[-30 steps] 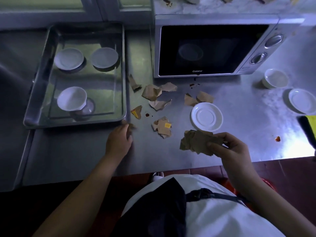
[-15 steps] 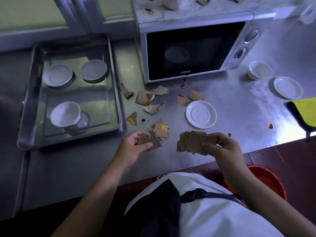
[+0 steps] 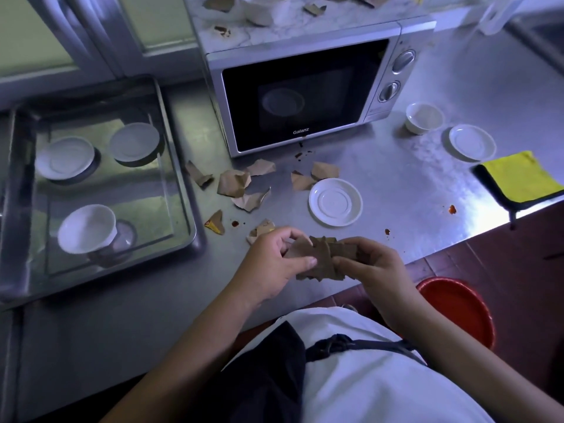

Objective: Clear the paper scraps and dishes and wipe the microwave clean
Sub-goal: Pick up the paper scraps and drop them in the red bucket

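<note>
Brown paper, torn and creased, makes one ragged stack [image 3: 323,259] held between my two grips. My left grip [image 3: 273,264] pinches its left end with thumb and curled fingers, and my right grip [image 3: 377,270] pinches the right end, both above the near edge of the steel desk [image 3: 396,184].

Just beyond my left grip, eight loose scraps [image 3: 233,184] lie on the desk. One is partly hidden by my knuckles and one has yellow print on it. More scraps lie on top of the microwave [image 3: 305,96], whose door is closed.

One white saucer [image 3: 335,202] sits beside the scraps. A second saucer [image 3: 472,142] and one white cup [image 3: 424,117] stand to the right of the microwave.

The metal tray [image 3: 100,271] to my left holds two more saucers and one tilted cup.

A few red spots [image 3: 451,209] mark the desk. One yellow cloth [image 3: 518,177] lies at its right edge, and one red bucket [image 3: 457,309] sits below.
</note>
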`<state>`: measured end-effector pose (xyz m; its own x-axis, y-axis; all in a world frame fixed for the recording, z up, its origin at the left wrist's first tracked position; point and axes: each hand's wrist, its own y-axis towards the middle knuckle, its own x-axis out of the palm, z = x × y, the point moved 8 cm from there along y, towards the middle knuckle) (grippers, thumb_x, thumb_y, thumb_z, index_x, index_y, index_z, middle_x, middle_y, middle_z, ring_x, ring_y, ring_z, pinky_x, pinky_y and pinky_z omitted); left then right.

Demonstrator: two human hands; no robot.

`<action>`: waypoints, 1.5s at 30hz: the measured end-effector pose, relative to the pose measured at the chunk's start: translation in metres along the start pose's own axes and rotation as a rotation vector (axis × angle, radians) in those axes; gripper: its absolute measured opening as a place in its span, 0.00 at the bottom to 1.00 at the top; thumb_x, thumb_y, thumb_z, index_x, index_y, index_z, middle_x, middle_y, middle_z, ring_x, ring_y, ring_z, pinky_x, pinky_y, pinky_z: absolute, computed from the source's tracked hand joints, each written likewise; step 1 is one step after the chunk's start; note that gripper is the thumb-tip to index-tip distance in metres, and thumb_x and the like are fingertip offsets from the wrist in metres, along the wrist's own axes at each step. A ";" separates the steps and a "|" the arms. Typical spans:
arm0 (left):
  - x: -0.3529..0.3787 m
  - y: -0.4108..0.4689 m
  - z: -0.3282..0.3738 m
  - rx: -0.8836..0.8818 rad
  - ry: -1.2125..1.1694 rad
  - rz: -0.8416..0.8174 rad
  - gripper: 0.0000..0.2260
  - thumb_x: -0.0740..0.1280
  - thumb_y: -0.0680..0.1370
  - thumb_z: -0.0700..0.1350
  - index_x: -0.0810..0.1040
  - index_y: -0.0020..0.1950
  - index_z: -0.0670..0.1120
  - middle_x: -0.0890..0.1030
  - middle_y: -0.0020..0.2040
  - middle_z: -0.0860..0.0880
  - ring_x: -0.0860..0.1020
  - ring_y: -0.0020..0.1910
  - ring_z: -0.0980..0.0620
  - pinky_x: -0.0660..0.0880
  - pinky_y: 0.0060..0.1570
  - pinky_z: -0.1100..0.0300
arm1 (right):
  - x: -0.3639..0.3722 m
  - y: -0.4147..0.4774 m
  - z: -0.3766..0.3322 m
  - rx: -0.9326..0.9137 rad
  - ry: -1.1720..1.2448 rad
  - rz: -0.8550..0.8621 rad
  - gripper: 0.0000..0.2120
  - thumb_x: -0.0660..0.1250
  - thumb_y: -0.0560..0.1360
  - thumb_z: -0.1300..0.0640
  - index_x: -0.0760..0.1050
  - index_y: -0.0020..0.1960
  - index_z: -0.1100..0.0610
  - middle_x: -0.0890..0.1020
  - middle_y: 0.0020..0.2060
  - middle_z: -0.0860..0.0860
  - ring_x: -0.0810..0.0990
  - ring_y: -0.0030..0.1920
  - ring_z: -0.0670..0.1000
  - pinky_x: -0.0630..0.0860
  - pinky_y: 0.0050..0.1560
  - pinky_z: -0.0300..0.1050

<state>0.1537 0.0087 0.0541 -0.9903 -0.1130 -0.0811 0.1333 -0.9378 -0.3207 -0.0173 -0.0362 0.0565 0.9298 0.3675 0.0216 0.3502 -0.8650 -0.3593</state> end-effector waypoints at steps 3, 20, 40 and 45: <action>0.002 0.001 -0.002 0.001 0.067 -0.005 0.09 0.76 0.72 0.37 0.81 0.47 0.49 0.86 0.38 0.54 0.84 0.38 0.57 0.78 0.41 0.63 | 0.000 -0.003 0.000 0.006 0.033 -0.008 0.07 0.72 0.72 0.69 0.82 0.49 0.64 0.85 0.42 0.62 0.84 0.41 0.57 0.82 0.45 0.45; -0.008 -0.008 -0.002 0.063 0.038 -0.037 0.14 0.61 0.83 0.40 0.83 0.52 0.56 0.81 0.54 0.56 0.79 0.55 0.58 0.76 0.51 0.66 | -0.013 0.001 0.008 0.054 -0.082 0.202 0.08 0.71 0.72 0.72 0.82 0.46 0.61 0.84 0.38 0.56 0.83 0.36 0.51 0.82 0.37 0.40; 0.037 0.013 0.010 0.148 0.291 -0.153 0.25 0.78 0.70 0.48 0.73 0.61 0.65 0.76 0.55 0.59 0.75 0.58 0.59 0.72 0.50 0.73 | -0.023 -0.009 0.015 0.128 0.226 -0.079 0.07 0.68 0.72 0.73 0.78 0.50 0.69 0.84 0.42 0.65 0.85 0.41 0.61 0.83 0.43 0.47; 0.060 0.026 -0.003 -0.003 0.032 -0.272 0.14 0.78 0.67 0.45 0.81 0.50 0.56 0.84 0.43 0.51 0.82 0.42 0.55 0.80 0.40 0.60 | -0.040 -0.011 0.014 0.145 0.227 -0.129 0.12 0.71 0.70 0.62 0.80 0.51 0.66 0.83 0.45 0.63 0.84 0.44 0.59 0.81 0.45 0.46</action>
<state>0.0976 -0.0210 0.0379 -0.9879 0.1536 -0.0212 -0.1375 -0.9312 -0.3375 -0.0600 -0.0370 0.0465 0.8860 0.3712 0.2778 0.4623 -0.7525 -0.4691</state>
